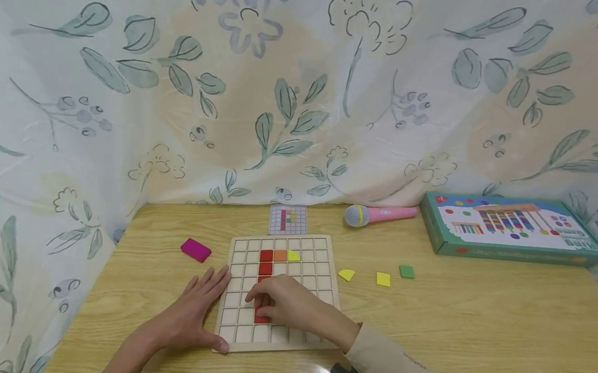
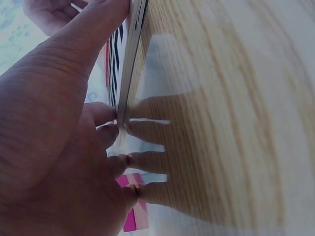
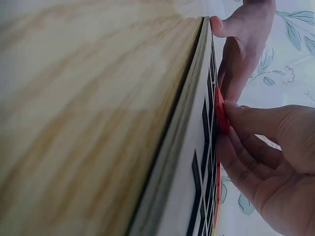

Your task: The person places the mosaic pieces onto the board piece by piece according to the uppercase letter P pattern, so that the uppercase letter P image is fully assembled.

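Note:
A wooden grid board (image 1: 320,245) lies on the table. My right hand (image 1: 288,302) reaches over it, thumb and fingers pinching a red square tile (image 3: 221,110) low in the column; part of that column is hidden under the hand. Higher up sit more red tiles (image 1: 266,268), with an orange tile (image 1: 280,255) and a yellow rounded tile (image 1: 293,255) beside the top one. Against the board's left edge rests my left hand (image 1: 183,319), fingers straight and spread, thumb at the near corner. In the left wrist view its fingertips meet the board's side.
A magenta block (image 1: 196,250) lies left of the board. To the right are a yellow rounded piece (image 1: 346,274), a yellow square (image 1: 384,279) and a green square (image 1: 406,272). Behind stand a pattern card (image 1: 288,219), a pink microphone (image 1: 388,214) and a toy box (image 1: 516,228).

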Tool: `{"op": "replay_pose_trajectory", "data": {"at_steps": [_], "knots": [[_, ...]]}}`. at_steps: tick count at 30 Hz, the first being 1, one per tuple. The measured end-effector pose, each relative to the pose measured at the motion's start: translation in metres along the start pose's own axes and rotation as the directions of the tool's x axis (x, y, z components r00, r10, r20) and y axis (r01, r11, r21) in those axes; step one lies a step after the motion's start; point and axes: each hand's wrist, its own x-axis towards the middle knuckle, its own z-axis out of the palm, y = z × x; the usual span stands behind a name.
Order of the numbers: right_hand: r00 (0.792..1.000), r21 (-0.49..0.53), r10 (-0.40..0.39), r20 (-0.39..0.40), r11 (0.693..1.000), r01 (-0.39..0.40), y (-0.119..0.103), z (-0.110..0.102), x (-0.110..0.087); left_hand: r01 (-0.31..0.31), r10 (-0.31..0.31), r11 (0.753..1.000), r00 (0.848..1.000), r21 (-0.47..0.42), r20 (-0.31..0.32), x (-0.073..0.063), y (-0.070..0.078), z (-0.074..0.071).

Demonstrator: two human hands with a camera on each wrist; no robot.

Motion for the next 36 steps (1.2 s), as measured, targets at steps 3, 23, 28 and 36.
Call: {"op": "replay_pose_trajectory", "data": {"at_steps": [3, 23, 28, 36], "knots": [[1.000, -0.003, 0.007, 0.003, 1.000, -0.007, 0.001, 0.001, 0.001, 0.000, 0.000, 1.000, 1.000, -0.002, -0.001, 0.000, 0.000, 0.000], [0.988, 0.076, 0.071, -0.134, 0.995, -0.061, 0.043, -0.053, -0.054, 0.007, -0.007, 1.000, 1.000, -0.007, 0.003, 0.001, -0.002, 0.001], [0.973, 0.008, 0.107, -0.204, 0.994, -0.107, 0.071, -0.073, -0.089, 0.008, -0.008, 1.000, 1.000, -0.001, 0.010, 0.001, -0.001, 0.002], [0.931, -0.102, 0.186, -0.314, 0.968, -0.227, 0.108, -0.105, -0.144, 0.002, -0.001, 1.000, 1.000, 0.014, -0.013, 0.000, -0.001, 0.002]]}}
